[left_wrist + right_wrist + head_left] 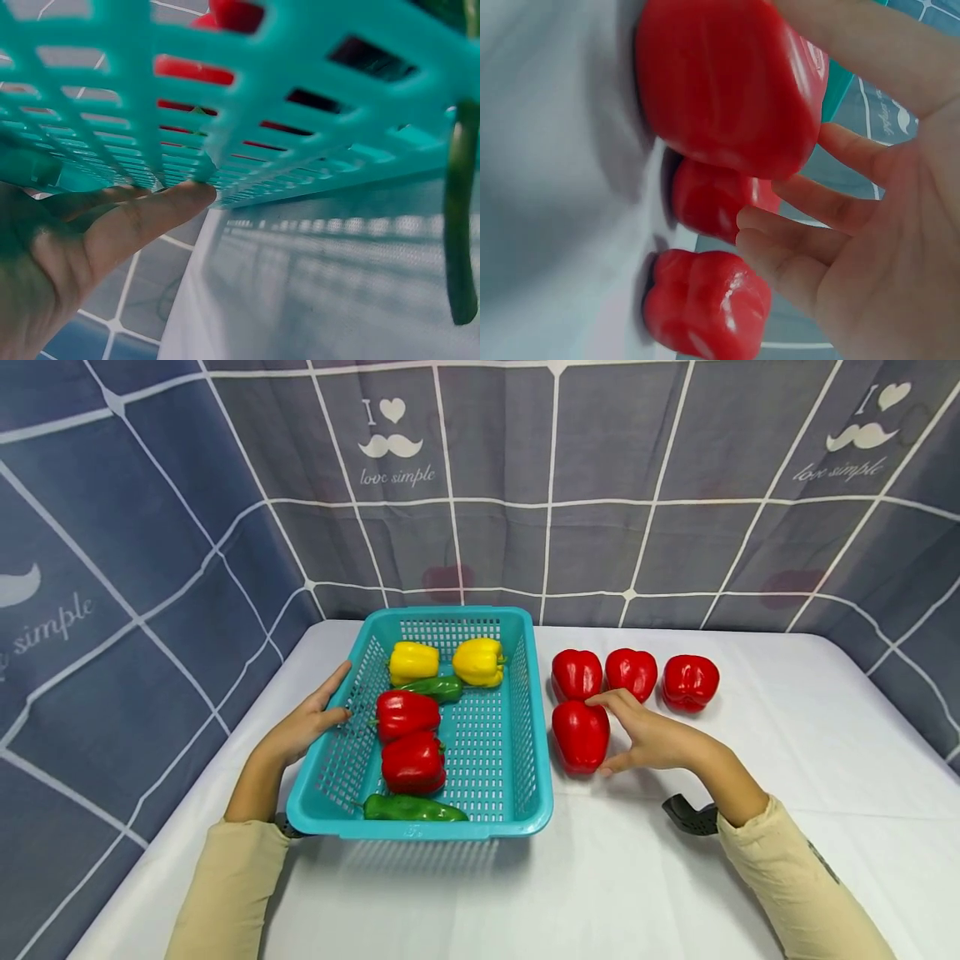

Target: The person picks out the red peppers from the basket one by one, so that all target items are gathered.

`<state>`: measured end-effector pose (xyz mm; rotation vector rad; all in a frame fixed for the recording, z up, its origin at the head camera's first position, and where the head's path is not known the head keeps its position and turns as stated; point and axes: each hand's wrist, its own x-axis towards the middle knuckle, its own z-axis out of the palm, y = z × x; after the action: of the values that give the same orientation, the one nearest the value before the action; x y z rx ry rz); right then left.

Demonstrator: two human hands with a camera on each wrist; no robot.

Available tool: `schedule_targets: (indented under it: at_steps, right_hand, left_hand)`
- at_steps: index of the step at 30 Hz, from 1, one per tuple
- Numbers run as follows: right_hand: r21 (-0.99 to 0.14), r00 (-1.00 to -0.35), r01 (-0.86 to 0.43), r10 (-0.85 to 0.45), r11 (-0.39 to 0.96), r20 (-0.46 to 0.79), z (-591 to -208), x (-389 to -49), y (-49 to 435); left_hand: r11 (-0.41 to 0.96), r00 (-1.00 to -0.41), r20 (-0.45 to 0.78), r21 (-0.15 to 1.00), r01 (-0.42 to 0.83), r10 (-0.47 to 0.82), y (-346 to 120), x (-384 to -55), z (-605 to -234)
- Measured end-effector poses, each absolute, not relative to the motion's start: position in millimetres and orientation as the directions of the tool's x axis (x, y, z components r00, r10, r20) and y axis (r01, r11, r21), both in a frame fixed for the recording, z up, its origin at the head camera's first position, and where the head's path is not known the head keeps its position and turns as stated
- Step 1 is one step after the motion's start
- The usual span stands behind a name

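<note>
My left hand [303, 727] lies along the outer left side of a turquoise plastic basket [542, 760], its fairly straight fingers [161, 214] touching the slotted wall. Inside the basket are two red bell peppers [414, 764], two yellow bell peppers [478, 662] and two long green peppers [416, 808]. Right of the basket, my right hand [660, 737] spreads thumb and fingers about the near side of a red bell pepper [580, 735] on the table. In the right wrist view, fingertips are right at this pepper's [727, 82] edge, and the palm is apart from it.
Three more red bell peppers [632, 672] stand in a row behind that pepper. White cloth [600, 877] covers the table. Dark checked curtains [495, 460] hang at the back and both sides. A green stem [461, 225] pokes down at the basket's side in the left wrist view.
</note>
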<state>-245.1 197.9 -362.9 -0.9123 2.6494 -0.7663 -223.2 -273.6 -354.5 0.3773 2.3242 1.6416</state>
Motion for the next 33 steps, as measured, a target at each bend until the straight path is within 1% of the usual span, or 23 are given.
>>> schedule_targets:
  at_steps: [11,19,25,33]
  right_hand:
    - [-0.564,-0.812,-0.468,-0.583,0.68,-0.029,-368,-233,214]
    - [-0.556,-0.826,-0.462,-0.564,0.691,-0.015,-361,-237,206]
    - [-0.535,-0.826,-0.471,-0.564,0.701,-0.012,-338,-251,190]
    - [-0.481,-0.797,-0.526,-0.603,0.701,-0.007,-291,-274,141]
  left_hand:
    - [0.296,-0.927,-0.056,0.953,0.062,0.372,-274,-223,-355]
    - [0.275,-0.926,-0.055,0.96,0.054,0.373,-274,-222,-353]
    - [0.276,-0.927,-0.057,0.96,0.052,0.37,-274,-221,-351]
    - [0.286,-0.928,-0.049,0.956,0.064,0.369,-273,-220,-351]
